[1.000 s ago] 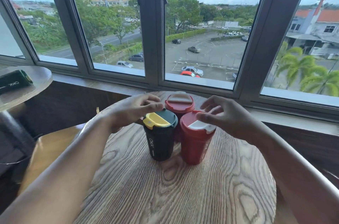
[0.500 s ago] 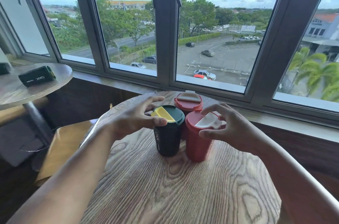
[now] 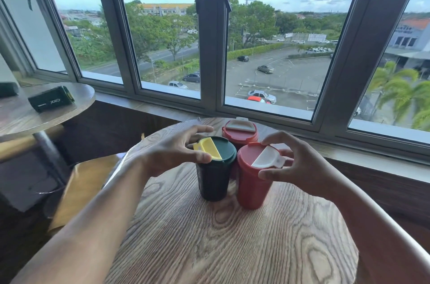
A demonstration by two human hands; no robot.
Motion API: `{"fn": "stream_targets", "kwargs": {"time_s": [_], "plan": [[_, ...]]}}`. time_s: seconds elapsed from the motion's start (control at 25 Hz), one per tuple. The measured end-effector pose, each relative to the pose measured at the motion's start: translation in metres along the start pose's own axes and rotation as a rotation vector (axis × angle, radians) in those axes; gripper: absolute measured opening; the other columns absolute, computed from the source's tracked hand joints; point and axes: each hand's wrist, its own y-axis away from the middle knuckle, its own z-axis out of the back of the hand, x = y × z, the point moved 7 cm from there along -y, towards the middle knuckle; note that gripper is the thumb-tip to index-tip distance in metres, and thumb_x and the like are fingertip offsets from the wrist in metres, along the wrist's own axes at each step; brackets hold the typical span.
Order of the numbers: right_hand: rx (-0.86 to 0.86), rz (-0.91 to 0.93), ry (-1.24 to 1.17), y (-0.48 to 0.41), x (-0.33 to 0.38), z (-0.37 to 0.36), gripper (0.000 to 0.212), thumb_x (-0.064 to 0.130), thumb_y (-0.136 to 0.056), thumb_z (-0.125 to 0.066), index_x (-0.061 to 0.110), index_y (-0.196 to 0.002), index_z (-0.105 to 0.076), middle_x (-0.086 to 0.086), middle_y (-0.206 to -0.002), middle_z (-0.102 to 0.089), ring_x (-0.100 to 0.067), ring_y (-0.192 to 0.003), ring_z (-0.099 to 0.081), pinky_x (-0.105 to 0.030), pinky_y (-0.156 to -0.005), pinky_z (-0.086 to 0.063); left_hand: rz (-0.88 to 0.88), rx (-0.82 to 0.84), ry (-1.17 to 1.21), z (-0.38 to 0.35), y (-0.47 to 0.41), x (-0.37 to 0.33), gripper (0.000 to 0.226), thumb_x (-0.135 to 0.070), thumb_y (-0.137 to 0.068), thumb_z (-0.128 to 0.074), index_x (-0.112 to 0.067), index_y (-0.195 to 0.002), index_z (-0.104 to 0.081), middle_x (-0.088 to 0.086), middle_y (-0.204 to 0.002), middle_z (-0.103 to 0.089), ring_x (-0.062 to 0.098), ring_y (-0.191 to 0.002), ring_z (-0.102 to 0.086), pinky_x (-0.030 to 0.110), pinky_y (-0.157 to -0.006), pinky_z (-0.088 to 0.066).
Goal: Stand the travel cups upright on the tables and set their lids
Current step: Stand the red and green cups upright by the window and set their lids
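Observation:
Three travel cups stand upright and close together on the round wooden table (image 3: pixel 232 237). The dark green cup (image 3: pixel 215 181) has a green lid with a yellow flap; my left hand (image 3: pixel 172 152) grips that lid from the left, thumb on the flap. Beside it the front red cup (image 3: pixel 252 187) carries a red lid with a white flap, and my right hand (image 3: pixel 295 167) holds its lid rim from the right. A second red cup (image 3: pixel 239 132) with its lid on stands behind them, untouched. On the left table a dark green cup (image 3: pixel 52 98) lies on its side.
The second round table (image 3: pixel 28 118) stands at the left, with another dark object (image 3: pixel 8 89) at its far edge. A yellow-brown chair seat (image 3: pixel 81 188) sits between the tables. A window sill and tall window frames run behind both tables.
The view has swung left and closer. My hands have turned on the two front lids; the yellow and white flaps have rotated clockwise. The cups stay where they were.

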Motion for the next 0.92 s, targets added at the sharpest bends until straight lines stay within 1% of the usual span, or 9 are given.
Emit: {"fn": "stream_targets", "kwargs": {"time_s": [0.12,0.16,0.24,0.32,0.52,0.68,0.76,0.84,0.92], "plan": [[0.014,0.002,0.031,-0.003,-0.001,-0.001,0.055,0.023,-0.062,-0.092,0.035,-0.106,-0.061,0.006,-0.104,-0.070,-0.010,-0.089,-0.069,-0.025,-0.075,-0.058,-0.002,-0.001,0.007,0.000,-0.002,0.000,0.080,-0.038,-0.059,-0.081,-0.032,-0.134,-0.052,0.001,-0.138,-0.057,0.006,-0.110,-0.066,0.020,-0.085,-0.052],[0.020,0.008,0.036,-0.004,-0.001,-0.001,0.054,0.026,-0.062,-0.091,0.036,-0.105,-0.061,0.006,-0.106,-0.069,-0.012,-0.090,-0.069,-0.027,-0.076,-0.059,-0.004,-0.001,0.013,0.001,-0.002,0.000,0.081,-0.039,-0.060,-0.081,-0.031,-0.135,-0.051,0.002,-0.138,-0.058,0.008,-0.111,-0.066,0.021,-0.086,-0.052],[0.026,0.030,0.063,-0.006,-0.001,-0.002,0.051,0.035,-0.063,-0.090,0.038,-0.106,-0.061,0.009,-0.117,-0.065,-0.014,-0.101,-0.067,-0.033,-0.082,-0.059,-0.002,0.001,0.009,0.001,-0.002,0.001,0.084,-0.040,-0.061,-0.080,-0.030,-0.139,-0.050,0.002,-0.139,-0.057,0.009,-0.116,-0.064,0.022,-0.088,-0.052],[0.034,0.044,0.095,-0.006,-0.002,-0.003,0.051,0.044,-0.063,-0.087,0.040,-0.106,-0.061,0.012,-0.123,-0.061,-0.015,-0.107,-0.065,-0.035,-0.085,-0.059,-0.001,0.009,-0.001,0.001,-0.001,0.002,0.087,-0.041,-0.061,-0.079,-0.029,-0.142,-0.048,0.002,-0.140,-0.056,0.008,-0.120,-0.062,0.022,-0.091,-0.051],[0.063,0.054,0.119,-0.008,-0.003,-0.003,0.054,0.050,-0.062,-0.086,0.041,-0.108,-0.060,0.009,-0.125,-0.059,-0.018,-0.105,-0.063,-0.036,-0.084,-0.058,-0.026,0.011,-0.026,-0.003,0.005,-0.002,0.091,-0.043,-0.062,-0.075,-0.026,-0.146,-0.044,-0.005,-0.137,-0.055,-0.005,-0.114,-0.061,0.013,-0.087,-0.049],[0.058,0.070,0.165,-0.008,0.002,-0.003,0.057,0.060,-0.063,-0.080,0.042,-0.113,-0.059,0.013,-0.125,-0.060,-0.013,-0.107,-0.064,-0.039,-0.089,-0.057,-0.035,-0.024,-0.011,0.001,0.004,-0.003,0.088,-0.048,-0.065,-0.071,-0.025,-0.145,-0.045,0.004,-0.134,-0.060,0.007,-0.115,-0.064,0.018,-0.092,-0.051],[0.037,0.075,0.153,-0.007,0.007,-0.001,0.051,0.059,-0.067,-0.078,0.043,-0.112,-0.059,0.013,-0.124,-0.060,-0.011,-0.108,-0.065,-0.036,-0.088,-0.057,-0.047,-0.059,-0.027,0.006,0.004,-0.007,0.084,-0.054,-0.067,-0.067,-0.025,-0.144,-0.047,0.002,-0.130,-0.063,0.008,-0.113,-0.066,0.019,-0.089,-0.052],[0.000,0.063,0.161,-0.008,0.012,0.004,0.045,0.054,-0.070,-0.075,0.041,-0.110,-0.059,0.013,-0.122,-0.059,-0.005,-0.108,-0.064,-0.026,-0.086,-0.056,-0.069,-0.106,-0.069,0.012,0.002,-0.014,0.078,-0.058,-0.070,-0.066,-0.026,-0.140,-0.051,-0.002,-0.127,-0.066,0.008,-0.113,-0.066,0.022,-0.089,-0.053],[-0.045,0.071,0.209,-0.010,0.018,0.008,0.046,0.058,-0.070,-0.069,0.039,-0.111,-0.059,0.016,-0.121,-0.057,0.002,-0.111,-0.060,-0.020,-0.084,-0.055,-0.096,-0.192,-0.136,0.023,0.000,-0.023,0.071,-0.060,-0.073,-0.065,-0.026,-0.134,-0.056,-0.004,-0.121,-0.068,0.007,-0.111,-0.066,0.027,-0.093,-0.054]]}}
